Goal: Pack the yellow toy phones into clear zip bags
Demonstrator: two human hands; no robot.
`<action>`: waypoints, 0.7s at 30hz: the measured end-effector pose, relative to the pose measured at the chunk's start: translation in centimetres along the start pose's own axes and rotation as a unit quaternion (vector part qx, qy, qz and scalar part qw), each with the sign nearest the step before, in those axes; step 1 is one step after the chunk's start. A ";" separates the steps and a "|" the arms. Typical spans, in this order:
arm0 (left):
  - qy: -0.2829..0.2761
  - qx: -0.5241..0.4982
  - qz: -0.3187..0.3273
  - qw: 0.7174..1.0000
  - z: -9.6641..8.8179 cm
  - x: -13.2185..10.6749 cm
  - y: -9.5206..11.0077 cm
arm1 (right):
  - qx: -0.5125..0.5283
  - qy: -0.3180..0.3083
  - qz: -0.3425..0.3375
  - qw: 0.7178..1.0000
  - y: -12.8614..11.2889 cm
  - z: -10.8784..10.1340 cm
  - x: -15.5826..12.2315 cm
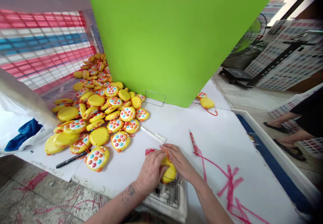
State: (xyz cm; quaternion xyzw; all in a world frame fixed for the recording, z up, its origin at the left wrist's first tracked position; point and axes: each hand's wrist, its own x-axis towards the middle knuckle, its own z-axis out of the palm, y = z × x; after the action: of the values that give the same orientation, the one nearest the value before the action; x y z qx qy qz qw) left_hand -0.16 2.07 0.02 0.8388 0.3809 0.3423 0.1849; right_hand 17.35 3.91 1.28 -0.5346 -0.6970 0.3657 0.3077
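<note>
1 head-worn camera looks forward and down over the table (214, 135).

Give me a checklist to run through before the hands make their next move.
1. Left hand on the toy: ok, it holds one side.
2. Right hand at the toy: ok, at its other side.
3. Cord secure: cannot tell, the hands partly hide it.
4. Pile clear of the left hand: ok, set apart.
5. Table free of scraps: not ok, pink strips lie on the right.
</note>
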 end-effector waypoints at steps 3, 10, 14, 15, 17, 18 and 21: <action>-0.035 0.010 -0.011 0.999 0.2 0.3 -0.1 | -0.037 0.069 0.075 0.994 1.0 -1.4 -0.6; -0.049 -0.011 -0.042 0.998 0.3 0.2 -0.2 | -0.066 0.041 0.139 0.987 2.0 -2.0 -2.6; -0.073 -0.069 -0.075 0.992 -0.5 0.5 0.0 | -0.011 0.040 0.146 0.988 1.7 -0.9 -3.0; -0.083 -0.081 -0.085 0.990 -0.8 0.7 0.1 | -0.001 0.043 0.141 0.989 1.5 -0.7 -3.0; -0.111 -0.085 -0.097 0.985 -1.4 1.4 0.4 | -0.002 0.048 0.134 0.990 0.9 -0.4 -2.9; -0.127 -0.075 -0.099 0.984 -1.7 1.7 0.5 | -0.011 0.049 0.134 0.990 0.6 -0.3 -2.9; -0.169 -0.020 -0.109 0.979 -2.3 2.5 1.3 | -0.036 0.058 0.136 0.988 -0.4 -0.1 -2.8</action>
State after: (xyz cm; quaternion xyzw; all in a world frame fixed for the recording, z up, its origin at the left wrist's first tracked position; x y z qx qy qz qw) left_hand 0.08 3.30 3.46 0.8342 0.4260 0.1808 0.3000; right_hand 17.87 1.15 1.52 -0.6559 -0.6111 0.3470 0.2756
